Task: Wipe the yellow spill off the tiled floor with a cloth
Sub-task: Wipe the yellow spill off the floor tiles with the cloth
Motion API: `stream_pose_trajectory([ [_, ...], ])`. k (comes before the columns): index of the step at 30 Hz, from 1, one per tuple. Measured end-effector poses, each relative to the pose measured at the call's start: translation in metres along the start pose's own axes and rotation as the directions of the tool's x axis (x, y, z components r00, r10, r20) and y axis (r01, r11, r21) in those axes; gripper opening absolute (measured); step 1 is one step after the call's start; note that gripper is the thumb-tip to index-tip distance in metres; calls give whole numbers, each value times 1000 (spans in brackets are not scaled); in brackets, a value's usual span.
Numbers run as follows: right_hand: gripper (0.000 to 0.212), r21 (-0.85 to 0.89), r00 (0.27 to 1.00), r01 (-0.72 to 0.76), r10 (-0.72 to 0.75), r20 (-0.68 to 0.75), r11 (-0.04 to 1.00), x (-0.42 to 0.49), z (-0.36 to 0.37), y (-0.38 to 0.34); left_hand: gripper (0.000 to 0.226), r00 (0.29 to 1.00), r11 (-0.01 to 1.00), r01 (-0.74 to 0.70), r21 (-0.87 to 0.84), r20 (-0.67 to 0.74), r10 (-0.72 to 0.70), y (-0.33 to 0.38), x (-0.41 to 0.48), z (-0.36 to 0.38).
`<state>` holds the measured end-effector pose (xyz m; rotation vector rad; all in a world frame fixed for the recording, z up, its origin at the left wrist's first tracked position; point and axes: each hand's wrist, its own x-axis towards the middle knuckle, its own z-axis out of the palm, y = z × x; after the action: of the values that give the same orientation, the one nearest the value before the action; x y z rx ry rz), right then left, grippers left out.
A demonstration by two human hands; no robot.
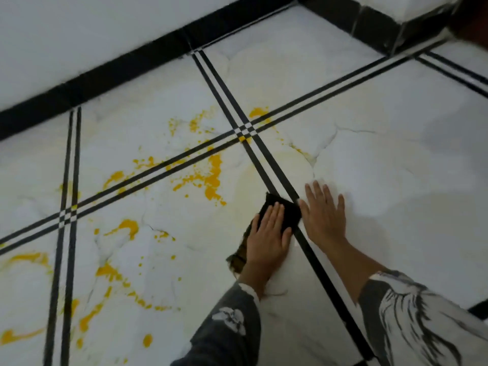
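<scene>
Yellow spill (211,175) lies in splashes and streaks across the white tiled floor (396,154), from the tile crossing in the middle down to the lower left. A dark cloth (274,204) lies flat on the floor to the right of the biggest splash. My left hand (269,233) presses flat on the cloth with straight fingers. My right hand (324,212) rests flat on the bare tile just right of the cloth, fingers spread. A faint yellowish smear (285,165) shows on the tile above the cloth.
Black double lines (264,157) cross the white tiles. A black skirting (132,62) runs along the white wall at the top. A black-based corner (380,25) juts out at the top right. My patterned grey sleeves (412,318) fill the lower right.
</scene>
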<state>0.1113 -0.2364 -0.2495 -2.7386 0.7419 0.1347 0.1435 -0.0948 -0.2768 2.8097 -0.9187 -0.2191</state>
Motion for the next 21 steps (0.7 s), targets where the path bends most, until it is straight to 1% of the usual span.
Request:
stream_pose_trajectory([
  [1, 61, 13, 999, 32, -32, -37, 999, 2, 5, -11, 57, 1000, 1000, 8, 26, -2, -8, -17, 11, -4],
  [2, 70, 30, 995, 71, -69, -73, 997, 6, 10, -19, 59, 999, 998, 50, 35, -18, -49, -37, 19, -6],
  [3, 77, 42, 990, 112, -108, -96, 993, 10, 16, -23, 62, 991, 992, 128, 19, -31, -127, -56, 22, -8],
  [4, 76, 36, 985, 143, -138, -102, 989, 12, 19, -25, 63, 970, 971, 239, -5, -52, -239, -74, 19, -10],
  [6, 70, 15, 983, 162, -160, -84, 987, 15, 30, -34, 65, 865, 876, 476, -73, -141, -482, -96, -6, -8],
  [7, 69, 21, 983, 159, -157, -97, 987, 15, 35, -37, 66, 817, 835, 541, -101, -174, -550, -92, -20, -8],
  [8, 68, 45, 986, 145, -141, -90, 988, 14, 38, -42, 65, 791, 808, 575, -129, -165, -589, -83, -29, -7],
  [9, 68, 59, 988, 134, -129, -83, 989, 13, 41, -45, 63, 797, 811, 565, -149, -154, -584, -70, -31, -3],
  [10, 68, 55, 989, 126, -121, -86, 990, 14, 42, -47, 62, 829, 837, 525, -154, -130, -544, -59, -25, -2],
  [12, 69, 29, 980, 131, -125, -153, 991, 25, 46, -47, 60, 921, 927, 360, -108, -120, -372, -52, 8, -6],
  [13, 68, 12, 977, 130, -127, -169, 991, 34, 46, -46, 62, 962, 965, 253, -66, -87, -258, -57, 28, -10],
  [14, 66, -15, 976, 123, -123, -179, 992, 45, 47, -44, 65, 982, 983, 178, -32, -64, -180, -69, 51, -13],
  [15, 63, -42, 972, 121, -127, -195, 992, 52, 47, -42, 67, 984, 987, 161, -11, -76, -161, -82, 69, -15],
  [16, 61, -63, 971, 116, -127, -201, 991, 58, 45, -40, 66, 971, 976, 217, -16, -101, -218, -96, 82, -17],
  [17, 61, -75, 973, 109, -122, -194, 991, 62, 45, -38, 63, 939, 947, 317, -60, -122, -322, -108, 88, -17],
  [18, 63, -71, 978, 94, -106, -178, 993, 64, 46, -35, 61, 882, 896, 431, -110, -157, -444, -115, 87, -15],
  [19, 66, -59, 981, 74, -83, -173, 995, 64, 46, -32, 60, 822, 837, 531, -130, -160, -546, -113, 82, -16],
  [20, 69, -46, 984, 53, -60, -168, 998, 62, 45, -32, 61, 779, 800, 586, -126, -186, -599, -105, 75, -14],
  [21, 69, -39, 984, 43, -50, -174, 998, 59, 47, -32, 64, 770, 795, 595, -122, -200, -606, -90, 67, -14],
])
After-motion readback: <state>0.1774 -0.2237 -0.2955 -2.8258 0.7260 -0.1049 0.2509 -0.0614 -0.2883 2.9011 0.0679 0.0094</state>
